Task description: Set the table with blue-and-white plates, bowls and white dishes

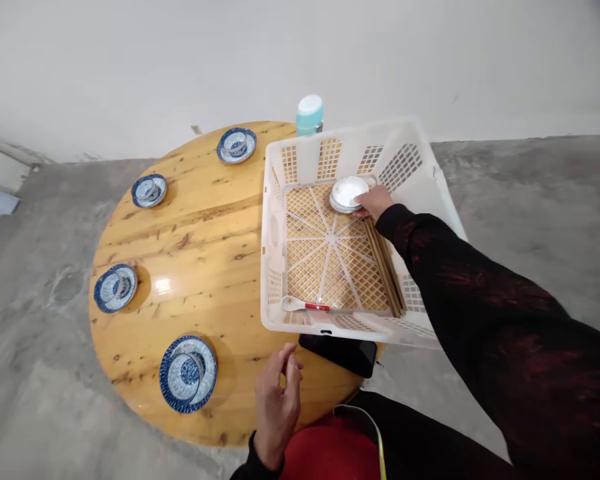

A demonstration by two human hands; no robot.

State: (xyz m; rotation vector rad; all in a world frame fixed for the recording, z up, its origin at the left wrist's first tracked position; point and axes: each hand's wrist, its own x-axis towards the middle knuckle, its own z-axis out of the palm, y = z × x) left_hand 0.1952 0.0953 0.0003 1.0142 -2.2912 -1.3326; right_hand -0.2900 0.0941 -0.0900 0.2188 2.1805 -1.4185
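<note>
My right hand (375, 201) reaches into a white plastic basket (270, 253) and pinches the edge of a small stack of white saucers (347, 191) near its far side. Beside that hand, a bundle of wooden chopsticks (386, 273) lies along the basket's right wall. A white spoon with a red handle (300, 305) rests at the near left corner inside. Over the table's near edge, in front of the basket, my left hand (279, 397) holds nothing, its fingers loosely bent and partly apart.
Several blue-patterned plates, each with a small glass-like bowl on it, are spaced round the wooden table (205, 253), one nearest me (188, 373). A turquoise bottle with a white lid (309, 115) stands behind the basket. A black phone-like slab (340, 353) lies partly under the basket's near edge.
</note>
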